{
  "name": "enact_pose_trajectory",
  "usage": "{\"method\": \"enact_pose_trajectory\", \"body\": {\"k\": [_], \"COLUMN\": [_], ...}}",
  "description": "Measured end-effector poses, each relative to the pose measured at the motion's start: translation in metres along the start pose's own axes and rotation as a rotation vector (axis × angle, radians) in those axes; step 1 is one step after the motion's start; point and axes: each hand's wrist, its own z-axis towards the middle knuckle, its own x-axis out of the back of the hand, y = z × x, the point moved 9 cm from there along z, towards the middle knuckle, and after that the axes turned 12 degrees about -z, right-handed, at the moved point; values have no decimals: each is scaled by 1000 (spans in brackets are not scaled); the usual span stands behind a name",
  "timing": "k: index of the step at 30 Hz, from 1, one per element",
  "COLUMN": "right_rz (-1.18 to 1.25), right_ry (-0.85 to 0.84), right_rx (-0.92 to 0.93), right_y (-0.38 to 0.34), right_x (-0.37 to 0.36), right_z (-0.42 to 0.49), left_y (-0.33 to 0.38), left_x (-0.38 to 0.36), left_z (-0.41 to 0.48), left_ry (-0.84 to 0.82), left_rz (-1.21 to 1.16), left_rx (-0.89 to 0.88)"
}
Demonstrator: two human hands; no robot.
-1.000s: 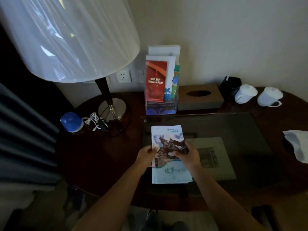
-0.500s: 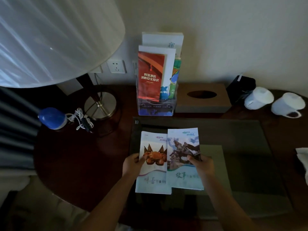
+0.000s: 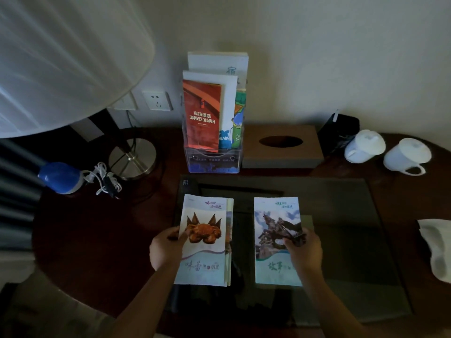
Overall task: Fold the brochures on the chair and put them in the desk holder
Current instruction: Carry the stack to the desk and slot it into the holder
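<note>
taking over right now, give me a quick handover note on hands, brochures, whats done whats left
Left hand grips the crab brochure by its left edge; more sheet edges show behind it.
Right hand grips the statue brochure by its right edge.
Both are held apart, side by side, over the glass mat, in front of the desk holder.
Done: both look folded to narrow panels; the holder already has a red leaflet and others.
Left: slot both into the holder. Whether more brochures wait unfolded, I cannot tell.
</note>
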Motion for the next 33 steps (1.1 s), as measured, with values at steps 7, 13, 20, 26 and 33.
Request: {"method": "enact_pose_trajectory", "body": {"k": [7,13,20,26,33], "right_rz": [-153,-138,180,290,128], "right_ry": [96,235,-337,-489,-340], "right_rx": [26,129,307,153,292], "right_y": [-20,-39,-105,-121,-120], "right_x": [-2,6,-76,-117,-109], "right_z": [-6,-20,-71,-79,-71], "left_y": [2,3,8,3,-7], "left_x": [-8,4,3,2,-3], "left_z": [-3,8,7,4,-7], "left_ry": [0,-33,-119,-180,-234], "left_rz": [-62,-222,-307,-415,-563], "left_rx": [28,49,48,143,243]}}
